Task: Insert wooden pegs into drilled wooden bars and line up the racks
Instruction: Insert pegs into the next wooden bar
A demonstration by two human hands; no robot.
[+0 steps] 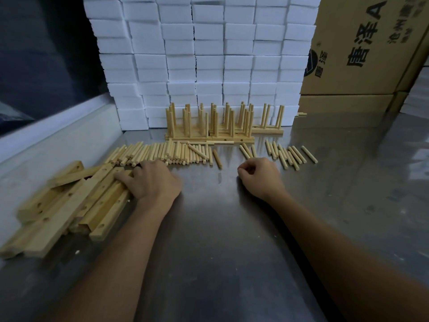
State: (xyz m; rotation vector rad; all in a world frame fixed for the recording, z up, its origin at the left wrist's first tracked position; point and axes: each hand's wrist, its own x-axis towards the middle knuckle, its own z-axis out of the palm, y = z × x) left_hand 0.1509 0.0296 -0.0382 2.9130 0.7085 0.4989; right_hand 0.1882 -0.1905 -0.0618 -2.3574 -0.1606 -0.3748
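Note:
A pile of drilled wooden bars (69,201) lies at the left of the steel table. My left hand (151,182) lies on the pile's right end, its fingers curled over a bar (109,205); the image is blurred there. Loose wooden pegs (167,152) form a long row across the middle, and a smaller group of pegs (287,153) lies to the right. My right hand (257,175) rests on the table in a fist just in front of the pegs, with nothing visible in it. Several finished racks (209,126) with upright pegs stand in a line at the back.
Stacked white foam blocks (209,54) form a wall behind the racks. Cardboard boxes (362,54) stand at the back right. A raised metal ledge (58,135) borders the table on the left. Bare steel tabletop (220,228) stretches between my forearms.

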